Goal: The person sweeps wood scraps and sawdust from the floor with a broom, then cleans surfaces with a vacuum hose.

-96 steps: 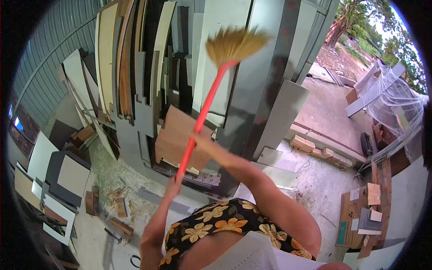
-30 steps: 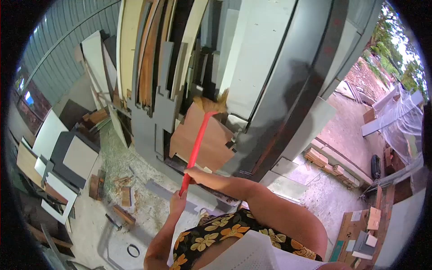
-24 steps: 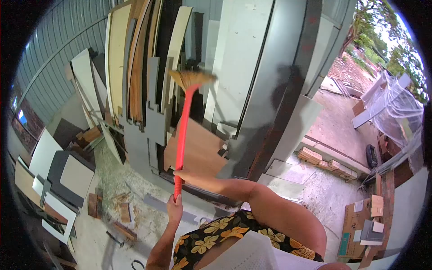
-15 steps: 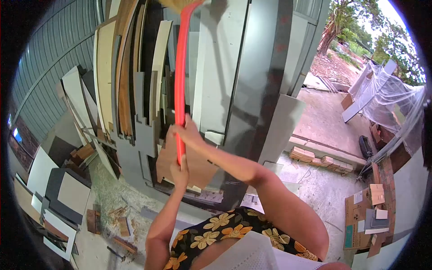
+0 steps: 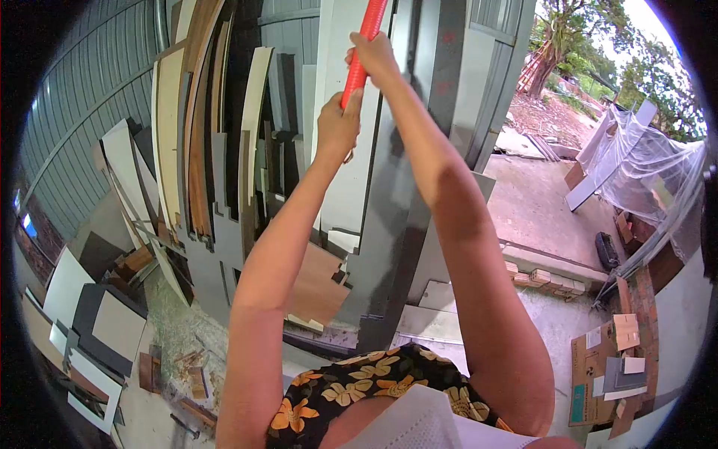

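Observation:
A broom with a red handle point(image 5: 372, 21) is raised in front of me, its upper part cut off by the top edge of the view. My right hand point(image 5: 375, 58) is wrapped round the handle, higher up. Just below it, my left hand point(image 5: 338, 129) closes round the handle's lower end. Both arms stretch upward. Behind the hands stands a tall white panel point(image 5: 336, 196), beside a dark grey upright board point(image 5: 407, 217). The broom's head is out of view.
Several boards point(image 5: 170, 135) lean against the corrugated metal wall point(image 5: 82, 97) at left. Wood scraps point(image 5: 198, 382) litter the floor. Cardboard point(image 5: 587, 367) lies at right, near stacked wood pieces point(image 5: 550, 280). Clear plastic sheeting point(image 5: 636, 157) hangs by the doorway.
Both hands have moved up and to the right with the broom. Its handle now tilts right, and the bristle head has left the top of the view.

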Available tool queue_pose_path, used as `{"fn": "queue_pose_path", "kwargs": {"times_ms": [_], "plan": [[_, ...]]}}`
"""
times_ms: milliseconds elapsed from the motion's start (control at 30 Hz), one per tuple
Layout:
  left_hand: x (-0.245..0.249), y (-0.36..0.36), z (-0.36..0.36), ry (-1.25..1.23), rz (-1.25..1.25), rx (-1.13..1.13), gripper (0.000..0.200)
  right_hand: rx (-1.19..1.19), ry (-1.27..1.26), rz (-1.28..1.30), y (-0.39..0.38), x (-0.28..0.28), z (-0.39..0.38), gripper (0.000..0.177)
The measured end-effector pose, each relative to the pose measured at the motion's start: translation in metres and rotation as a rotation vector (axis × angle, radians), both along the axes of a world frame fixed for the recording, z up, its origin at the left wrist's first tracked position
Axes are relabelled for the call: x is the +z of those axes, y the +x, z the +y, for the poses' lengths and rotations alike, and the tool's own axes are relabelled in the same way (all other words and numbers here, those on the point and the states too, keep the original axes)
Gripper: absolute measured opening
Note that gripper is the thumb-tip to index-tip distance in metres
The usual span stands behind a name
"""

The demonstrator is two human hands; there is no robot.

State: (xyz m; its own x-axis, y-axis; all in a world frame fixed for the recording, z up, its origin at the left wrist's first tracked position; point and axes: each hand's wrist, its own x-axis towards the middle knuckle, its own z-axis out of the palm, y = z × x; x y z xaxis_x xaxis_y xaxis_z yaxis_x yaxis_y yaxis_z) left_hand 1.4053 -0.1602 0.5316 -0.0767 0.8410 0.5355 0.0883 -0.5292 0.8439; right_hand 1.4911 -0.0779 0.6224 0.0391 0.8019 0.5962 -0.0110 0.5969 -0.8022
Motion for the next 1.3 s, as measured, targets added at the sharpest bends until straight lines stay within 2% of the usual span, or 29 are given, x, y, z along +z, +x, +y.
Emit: {"fn": "queue_pose_path", "kwargs": {"times_ms": [100, 167, 233, 267, 300, 333, 367, 400, 433, 467, 500, 533, 567, 600, 667, 700, 767, 800, 867, 933, 1000, 1033, 1067, 1100, 1133, 1200, 1267, 1300], "plan": [[-0.010, 0.001, -0.009, -0.125, 0.058, -0.036, 0.040, 0.028, -0.130, 0.028, 0.013, -0.014, 0.003, 0.032], [-0.042, -0.012, -0.030, -0.254, 0.075, -0.103, 0.040, 0.031, -0.227, 0.041, 0.014, -0.042, 0.009, 0.033], [-0.102, -0.030, -0.051, -0.366, 0.081, -0.087, 0.041, 0.032, -0.331, 0.069, 0.011, -0.089, 0.008, 0.034], [-0.135, -0.041, -0.070, -0.410, 0.084, -0.062, 0.040, 0.064, -0.385, 0.081, 0.009, -0.117, 0.011, 0.033], [-0.189, -0.060, -0.078, -0.420, 0.094, -0.062, 0.038, 0.094, -0.440, 0.091, 0.006, -0.149, 0.014, 0.031], [-0.218, -0.069, -0.109, -0.446, 0.091, 0.044, 0.037, 0.115, -0.454, 0.101, 0.001, -0.185, 0.015, 0.028], [-0.236, -0.094, -0.139, -0.468, 0.432, 0.088, 0.037, 0.133, -0.463, 0.112, -0.005, -0.222, 0.014, 0.025], [-0.285, -0.112, -0.161, -0.327, 0.419, 0.160, 0.034, 0.150, -0.509, 0.119, -0.012, -0.261, 0.008, 0.022], [-0.303, -0.131, -0.191, -0.437, 0.465, 0.129, 0.033, 0.169, -0.557, 0.128, -0.020, -0.301, -0.004, 0.020], [-0.340, -0.154, -0.215, -0.426, 0.537, 0.153, 0.031, 0.253, -0.659, 0.227, -0.028, -0.340, -0.027, 0.018], [-0.351, -0.171, -0.245, -0.526, 0.583, 0.148, 0.031, 0.312, -0.768, 0.461, -0.044, -0.373, -0.063, 0.017], [-0.361, -0.186, -0.272, -0.621, 0.624, 0.145, 0.031, 0.344, -0.808, 0.259, -0.048, -0.436, -0.073, 0.018], [-0.379, -0.203, -0.302, -0.664, 0.672, 0.160, 0.032, 0.253, -0.965, 0.325, -0.062, -0.449, -0.114, 0.020], [-0.394, -0.215, -0.328, -0.708, 0.720, 0.174, 0.033, 0.432, -1.030, 0.457, -0.067, -0.486, -0.144, 0.022], [-0.392, -0.231, -0.373, -0.909, 0.808, 0.135, 0.037, 0.428, -1.313, 0.513, -0.087, -0.546, -0.187, 0.025], [-0.408, -0.242, -0.396, -0.953, 0.778, 0.097, 0.037, 0.235, -1.520, 0.417, -0.102, -0.564, -0.205, 0.026], [-0.460, -0.273, -0.437, -1.031, 0.714, 0.026, 0.038, 0.287, -1.641, 0.403, -0.116, -0.625, -0.231, 0.025], [-0.464, -0.283, -0.451, -1.095, 0.635, -0.018, 0.038, 0.315, -1.700, 0.396, -0.125, -0.629, -0.246, 0.025], [-0.474, -0.299, -0.474, -1.053, 0.596, 0.011, 0.038, 0.166, -1.776, 0.378, -0.141, -0.637, -0.265, 0.023], [-0.463, -0.302, -0.482, -1.015, 0.628, 0.069, 0.038, 0.041, -1.752, 0.377, -0.165, -0.603, -0.271, 0.021], [-0.441, -0.300, -0.473, -0.988, 0.731, 0.152, 0.037, 0.209, -1.584, 0.528, -0.175, -0.598, -0.267, 0.018], [-0.455, -0.307, -0.468, -0.907, 0.785, 0.139, 0.035, 0.272, -1.379, 0.566, -0.178, -0.577, -0.265, 0.018], [-0.440, -0.299, -0.460, -0.862, 0.759, 0.195, 0.033, 0.332, -1.172, 0.599, -0.181, -0.549, -0.260, 0.018], [-0.429, -0.290, -0.445, -0.862, 0.669, 0.229, 0.034, 0.498, -0.947, 0.460, -0.178, -0.538, -0.247, 0.020], [-0.416, -0.279, -0.428, -0.890, 0.636, 0.248, 0.031, 0.348, -0.846, 0.272, -0.185, -0.506, -0.231, 0.022], [-0.407, -0.256, -0.390, -0.625, 0.489, 0.283, 0.029, 0.150, -0.703, 0.231, -0.189, -0.424, -0.219, 0.021], [-0.378, -0.227, -0.346, -0.603, 0.410, 0.292, 0.027, 0.117, -0.592, 0.301, -0.195, -0.400, -0.203, 0.020], [-0.368, -0.214, -0.323, -0.550, 0.344, 0.305, 0.027, 0.161, -0.617, 0.346, -0.196, -0.388, -0.206, 0.019]]}}
